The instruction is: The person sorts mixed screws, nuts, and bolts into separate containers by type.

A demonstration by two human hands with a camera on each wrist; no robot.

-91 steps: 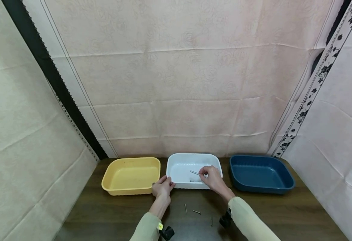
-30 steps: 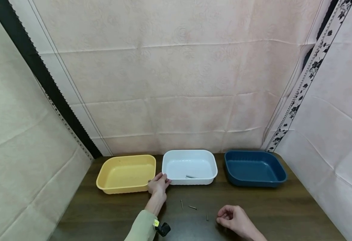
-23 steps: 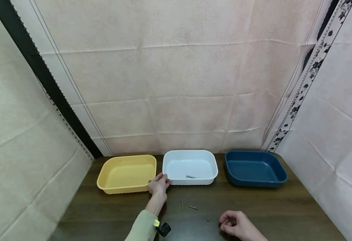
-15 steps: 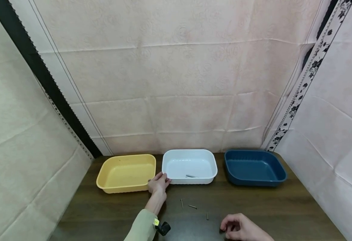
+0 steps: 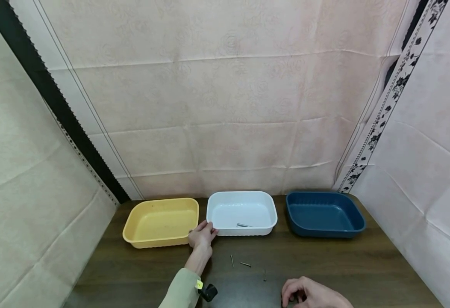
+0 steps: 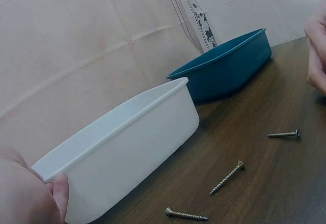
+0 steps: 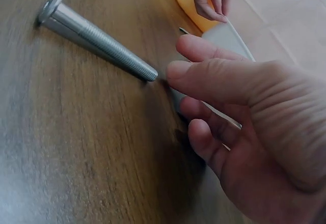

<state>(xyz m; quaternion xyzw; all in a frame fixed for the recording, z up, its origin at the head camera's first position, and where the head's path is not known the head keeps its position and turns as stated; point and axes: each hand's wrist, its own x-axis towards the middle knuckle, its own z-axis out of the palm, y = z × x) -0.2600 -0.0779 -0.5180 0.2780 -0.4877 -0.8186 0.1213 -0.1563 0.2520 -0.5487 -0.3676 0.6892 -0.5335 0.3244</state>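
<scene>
My left hand (image 5: 201, 235) pinches the front left corner of the white tray (image 5: 244, 231), its thumb against the outer wall in the left wrist view. Inside that tray lie thin metal pieces (image 5: 243, 225). My right hand (image 5: 311, 294) is low over the table at the front right, fingers loosely bent and apart. In the right wrist view a thick silver bolt (image 7: 97, 38) lies on the wood, its threaded end right by the thumb tip (image 7: 179, 70). Three small screws, one upright in the head view (image 5: 265, 275), one slanted (image 5: 245, 265) and another farther left (image 5: 232, 260), lie between the hands.
A yellow tray (image 5: 161, 244) stands left of the white one, close to my left hand. To the right is a dark blue tray (image 5: 326, 234). Behind the wooden table (image 5: 140, 273) hangs pale cloth (image 5: 232, 107), with more cloth at both sides.
My right hand has let go of a long metal piece in the white tray, then drawn back to the front right of the table. My left hand keeps its hold on the tray corner.
</scene>
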